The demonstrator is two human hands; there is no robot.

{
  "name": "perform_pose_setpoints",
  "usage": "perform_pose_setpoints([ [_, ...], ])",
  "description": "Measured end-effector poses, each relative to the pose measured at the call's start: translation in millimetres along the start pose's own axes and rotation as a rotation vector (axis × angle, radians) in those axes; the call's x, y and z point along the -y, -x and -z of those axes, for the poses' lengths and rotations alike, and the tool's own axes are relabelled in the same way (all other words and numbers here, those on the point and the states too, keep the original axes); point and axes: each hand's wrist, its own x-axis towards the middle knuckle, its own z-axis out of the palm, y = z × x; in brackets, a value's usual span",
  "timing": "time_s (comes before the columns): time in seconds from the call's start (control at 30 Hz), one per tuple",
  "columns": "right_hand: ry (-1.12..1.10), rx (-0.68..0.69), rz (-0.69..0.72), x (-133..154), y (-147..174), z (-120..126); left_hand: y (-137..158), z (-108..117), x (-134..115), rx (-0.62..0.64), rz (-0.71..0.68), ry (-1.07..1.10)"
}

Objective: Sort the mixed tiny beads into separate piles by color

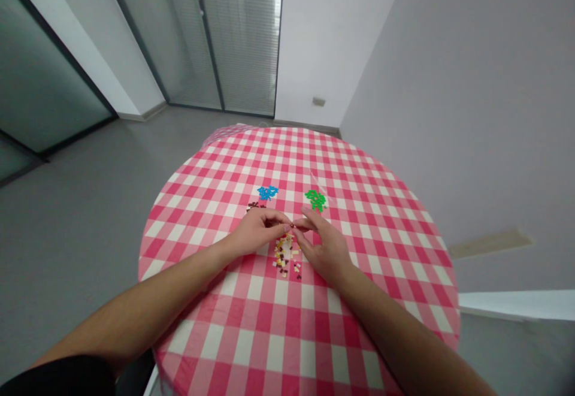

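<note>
My left hand (257, 231) and my right hand (329, 251) meet above the middle of the table, fingertips pinched together. Between them is a tiny dark reddish-brown piece (292, 225), too small to make out fully. Right below the fingertips lies a loose pile of yellow, cream and dark-brown small pieces (283, 252), which look like mini building bricks. A pile of dark-brown pieces (254, 205) sits just beyond my left hand, partly hidden by it. Green pieces (315, 199) lie past my right fingers, and blue pieces (268, 192) lie farther off to the left.
The round table wears a red-and-white checked tablecloth (278, 348), bunched at its far left edge. Glass doors with blinds (242, 36) stand beyond it. A white wall (485, 114) rises on the right, and grey floor (90, 228) shows on the left.
</note>
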Motion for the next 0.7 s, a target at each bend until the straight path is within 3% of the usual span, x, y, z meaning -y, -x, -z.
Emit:
perform_pose_setpoints([
  [0.2,-0.043,0.027,-0.041,1.5,-0.7,-0.4,1.1,4.8,-6.1,-0.027,-0.161,-0.331],
  [0.3,-0.064,0.007,-0.049,2.7,-1.0,0.8,-1.9,21.7,-4.7,-0.031,-0.196,-0.411],
  [0.53,-0.133,-0.031,-0.115,-2.0,-1.1,3.4,-7.1,104.4,17.2,-0.126,0.045,-0.513],
  [0.7,-0.092,-0.013,-0.137,-4.6,-2.6,4.9,-6.2,124.1,27.1,-0.008,0.179,-0.545],
])
